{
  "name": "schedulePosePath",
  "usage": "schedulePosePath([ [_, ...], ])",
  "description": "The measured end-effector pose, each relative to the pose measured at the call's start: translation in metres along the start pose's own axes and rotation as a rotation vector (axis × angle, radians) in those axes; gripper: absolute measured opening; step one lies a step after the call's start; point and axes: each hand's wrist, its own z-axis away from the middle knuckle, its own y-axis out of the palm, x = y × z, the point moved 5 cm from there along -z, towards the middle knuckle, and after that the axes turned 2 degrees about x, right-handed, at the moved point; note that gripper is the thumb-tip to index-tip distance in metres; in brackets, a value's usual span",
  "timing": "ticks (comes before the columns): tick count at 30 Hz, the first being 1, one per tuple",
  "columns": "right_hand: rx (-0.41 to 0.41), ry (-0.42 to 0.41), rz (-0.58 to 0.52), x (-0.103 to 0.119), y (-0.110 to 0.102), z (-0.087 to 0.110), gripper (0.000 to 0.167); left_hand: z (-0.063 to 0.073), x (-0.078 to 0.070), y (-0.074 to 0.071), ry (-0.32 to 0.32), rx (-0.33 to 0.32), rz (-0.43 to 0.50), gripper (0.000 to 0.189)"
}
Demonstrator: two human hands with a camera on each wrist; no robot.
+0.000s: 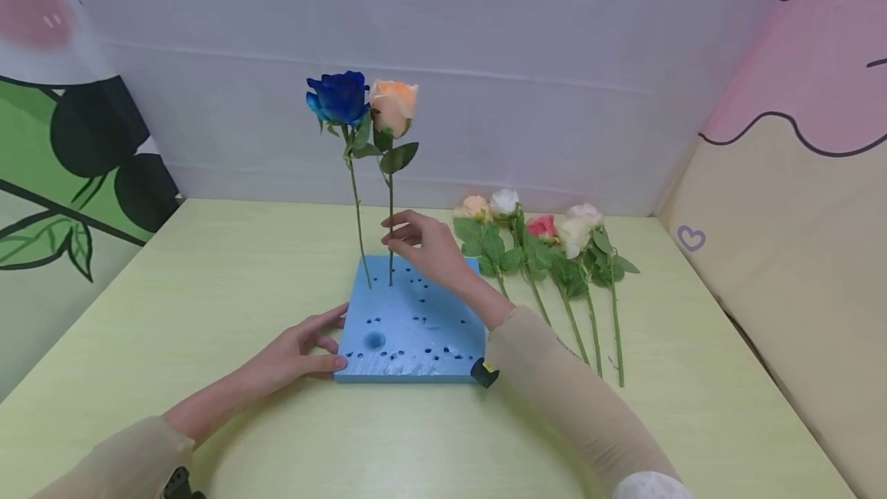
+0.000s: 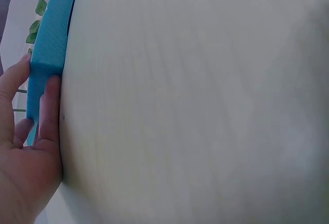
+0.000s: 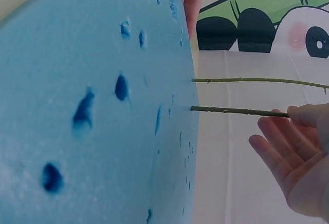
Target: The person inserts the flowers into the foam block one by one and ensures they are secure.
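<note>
My right hand (image 1: 426, 249) pinches the stem of a peach rose (image 1: 393, 106) between thumb and fingers. It holds the rose upright over the blue foam board (image 1: 395, 310), and the stem's lower end meets the board's surface. Just left of it a blue rose (image 1: 339, 98) stands in the board, its stem leaning slightly left. In the right wrist view both bare stems show close together at the board's face. My left hand (image 1: 308, 349) rests against the board's left side near the front corner, thumb at the top edge and fingers fairly straight along the side.
Several loose roses lie on the table to the right, among them a red rose (image 1: 542, 227) and a white rose (image 1: 504, 201). Many small holes and one larger hole (image 1: 375, 340) mark the board. A pale wall (image 1: 485, 37) stands behind the table.
</note>
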Motion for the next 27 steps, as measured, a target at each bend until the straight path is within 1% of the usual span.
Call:
schedulePosePath([
  [5,-0.019,-0.023,0.002,-0.001,-0.006,0.005,0.031,0.000,0.000,0.000,0.000,0.004,-0.003,0.087],
  [11,-0.030,-0.041,-0.015,0.002,-0.015,0.012,0.034,0.000,0.000,0.000,0.019,0.002,-0.005,0.087],
  [18,-0.037,-0.031,-0.044,0.002,-0.022,0.019,0.034,0.001,0.000,0.000,0.014,-0.001,-0.027,0.087],
  [22,-0.047,-0.046,-0.024,0.005,-0.028,0.023,0.036,0.001,-0.001,-0.001,0.010,-0.007,-0.046,0.087],
  [27,-0.075,-0.078,0.021,0.007,-0.039,0.031,0.038,0.002,-0.002,-0.001,0.015,-0.008,-0.049,0.087],
])
